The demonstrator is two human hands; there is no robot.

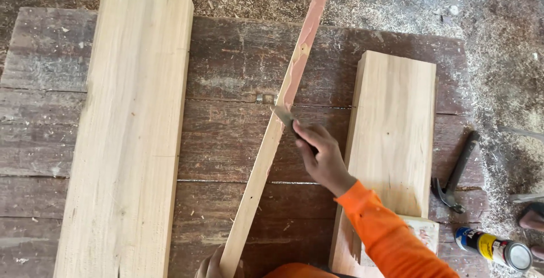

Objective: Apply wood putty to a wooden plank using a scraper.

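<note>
View from above of a dark, worn plank platform (238, 57) set on a sawdust-strewn floor (498, 23). A narrow wooden strip (271, 136) lay diagonally across the middle of the platform, its far end past the platform's far edge and its near end at the near edge. The far half of the strip carried a reddish coating; the near half was bare, pale wood.

The right hand (323, 159), in an orange sleeve (391, 238), was closed around the handle of a putty knife (285, 117); the blade tip touched the strip where the reddish coating met the bare wood. The left hand (211, 266) was only partly in view at the near edge, its fingers touching the near end of the strip; whether they were wrapped around it could not be told.

A wide pale board (124, 136) lay along the left side of the platform, running from beyond the far edge to the near edge. A shorter pale board (391, 142) lay on the right side, just beside the right arm. Near the right edge rested a claw hammer (456, 173), head toward the near side. A cylindrical can (493, 248) lay on its side at the near right corner, and a small pale block (422, 231) sat between it and the sleeve.
</note>
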